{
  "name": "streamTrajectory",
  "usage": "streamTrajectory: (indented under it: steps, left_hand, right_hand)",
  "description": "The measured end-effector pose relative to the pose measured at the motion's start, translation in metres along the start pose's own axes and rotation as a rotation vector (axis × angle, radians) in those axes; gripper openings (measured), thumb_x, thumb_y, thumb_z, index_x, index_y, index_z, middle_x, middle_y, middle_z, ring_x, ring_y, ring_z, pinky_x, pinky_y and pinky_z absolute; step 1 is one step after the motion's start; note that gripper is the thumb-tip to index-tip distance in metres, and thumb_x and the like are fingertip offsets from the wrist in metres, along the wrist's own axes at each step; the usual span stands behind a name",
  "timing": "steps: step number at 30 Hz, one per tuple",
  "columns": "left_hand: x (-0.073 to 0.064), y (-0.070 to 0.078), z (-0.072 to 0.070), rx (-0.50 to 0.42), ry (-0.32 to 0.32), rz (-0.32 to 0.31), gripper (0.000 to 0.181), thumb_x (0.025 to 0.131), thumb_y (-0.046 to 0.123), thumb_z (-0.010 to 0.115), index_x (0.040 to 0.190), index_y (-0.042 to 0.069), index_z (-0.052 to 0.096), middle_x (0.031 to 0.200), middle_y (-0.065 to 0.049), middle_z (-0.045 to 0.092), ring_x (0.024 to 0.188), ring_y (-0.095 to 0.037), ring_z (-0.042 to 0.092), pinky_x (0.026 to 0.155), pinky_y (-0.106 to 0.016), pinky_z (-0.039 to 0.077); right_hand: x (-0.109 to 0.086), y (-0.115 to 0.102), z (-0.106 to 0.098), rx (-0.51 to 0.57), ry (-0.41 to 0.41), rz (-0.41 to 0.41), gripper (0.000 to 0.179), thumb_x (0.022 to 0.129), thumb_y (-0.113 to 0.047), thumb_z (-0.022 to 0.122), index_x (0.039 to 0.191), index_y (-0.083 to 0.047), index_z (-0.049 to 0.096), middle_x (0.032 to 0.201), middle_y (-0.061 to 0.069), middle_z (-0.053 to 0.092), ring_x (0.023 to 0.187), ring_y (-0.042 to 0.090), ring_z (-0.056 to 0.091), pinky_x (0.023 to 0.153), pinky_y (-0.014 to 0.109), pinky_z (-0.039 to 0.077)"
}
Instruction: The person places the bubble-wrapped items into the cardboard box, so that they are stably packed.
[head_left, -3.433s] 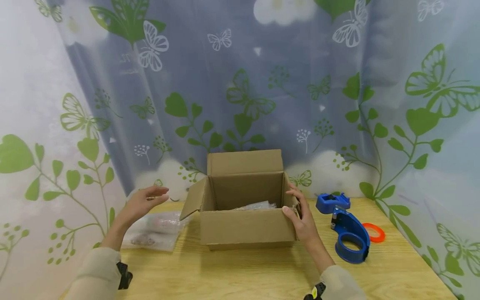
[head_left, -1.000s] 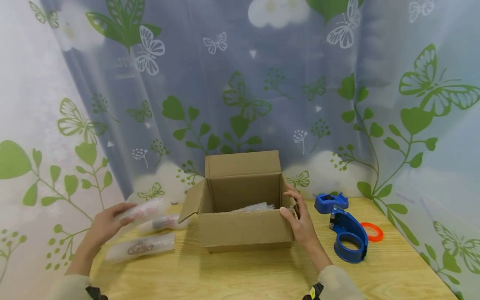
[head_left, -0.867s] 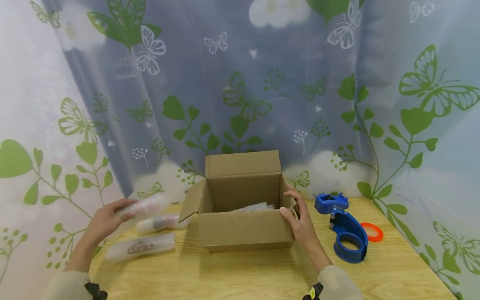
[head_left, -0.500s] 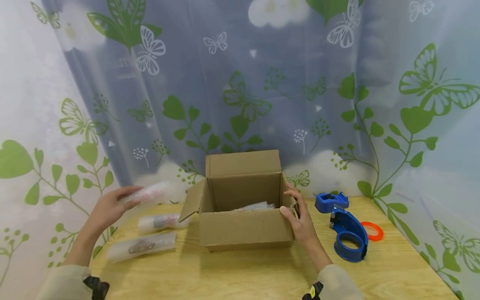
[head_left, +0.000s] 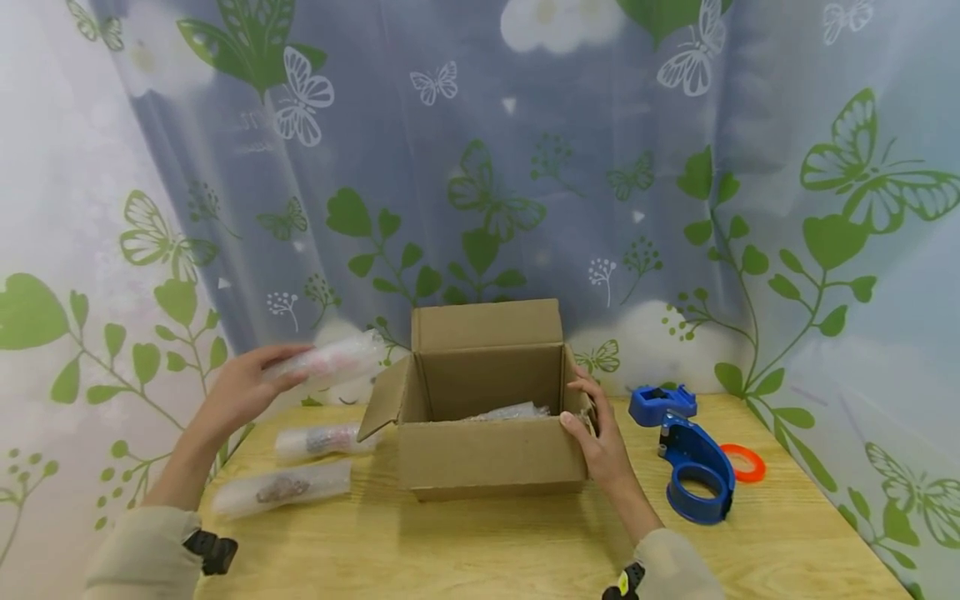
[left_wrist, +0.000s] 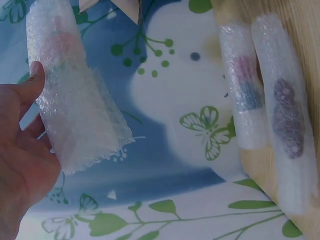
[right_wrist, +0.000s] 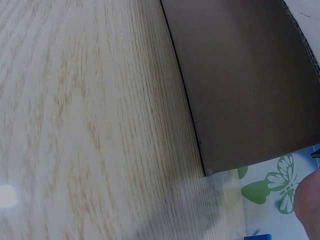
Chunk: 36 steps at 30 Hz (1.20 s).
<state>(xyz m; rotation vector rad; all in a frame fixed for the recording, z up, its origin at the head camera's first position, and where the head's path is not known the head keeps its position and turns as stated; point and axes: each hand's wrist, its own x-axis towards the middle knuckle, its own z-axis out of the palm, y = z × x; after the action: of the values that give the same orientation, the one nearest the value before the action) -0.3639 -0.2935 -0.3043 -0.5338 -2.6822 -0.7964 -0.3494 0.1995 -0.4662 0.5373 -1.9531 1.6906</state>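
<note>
Left grip [head_left: 243, 385] curled round crinkly, translucent bubble-wrapped roll [head_left: 333, 358]; right grip [head_left: 606, 443] clasps right side of rectangular cardboard box [head_left: 491, 457].

An orange ring [head_left: 758, 467] lies beside the nearer blue tape dispenser [head_left: 703, 450].

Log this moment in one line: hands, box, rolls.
left hand: holds bubble-wrapped roll above table | right hand: grips cardboard box | box: open, plastic wrap inside | two other rolls: on table

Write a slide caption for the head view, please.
Left hand holds a bubble-wrapped item; right hand grips an open cardboard box.
</note>
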Motion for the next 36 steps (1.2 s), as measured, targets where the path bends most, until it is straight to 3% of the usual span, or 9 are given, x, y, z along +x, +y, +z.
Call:
streamTrajectory:
  steps: [8,17,24,31,36]
  left_hand:
    - [0.016,0.027,0.011,-0.009,0.019,0.054,0.046,0.104,0.035,0.066,0.146,0.015,0.062,0.147,-0.016,0.059,0.141,-0.045,0.046,0.111,-0.067,0.037]
    - [0.035,0.061,0.032,-0.031,0.006,0.085,0.039,0.103,0.027,0.069,0.141,0.018,0.066,0.143,-0.011,0.064,0.137,-0.040,0.052,0.112,-0.063,0.040]
    - [0.050,0.078,0.051,-0.083,-0.004,0.143,0.038,0.101,0.017,0.070,0.139,0.012,0.067,0.141,-0.013,0.065,0.136,-0.039,0.054,0.114,-0.059,0.040]
    - [0.059,0.096,0.068,-0.132,-0.022,0.135,0.038,0.101,0.016,0.070,0.139,0.011,0.067,0.141,-0.013,0.065,0.137,-0.039,0.053,0.114,-0.058,0.041]
    - [0.064,0.110,0.081,-0.167,-0.057,0.148,0.038,0.100,0.014,0.071,0.138,0.009,0.067,0.141,-0.013,0.064,0.137,-0.039,0.053,0.115,-0.059,0.041]
  right_hand:
    - [0.000,0.001,0.001,0.005,0.006,-0.012,0.040,0.104,-0.011,0.057,0.143,-0.013,0.048,0.171,0.006,0.024,0.159,0.032,0.016,0.119,0.074,0.013]
    - [0.001,0.001,0.001,0.015,0.016,-0.041,0.040,0.103,-0.008,0.058,0.143,-0.008,0.048,0.171,0.010,0.025,0.158,0.034,0.017,0.119,0.075,0.013]
    - [0.001,0.002,0.003,0.016,0.012,-0.038,0.039,0.104,-0.009,0.058,0.142,-0.013,0.050,0.171,-0.001,0.027,0.158,0.032,0.018,0.120,0.074,0.014]
    - [0.002,0.002,0.002,0.011,0.014,-0.041,0.041,0.104,-0.010,0.057,0.143,-0.003,0.047,0.171,0.007,0.026,0.158,0.035,0.017,0.119,0.075,0.013]
    - [0.001,0.003,0.002,0.008,0.018,-0.024,0.040,0.104,-0.011,0.058,0.143,-0.009,0.049,0.171,0.006,0.026,0.158,0.033,0.018,0.120,0.074,0.014]
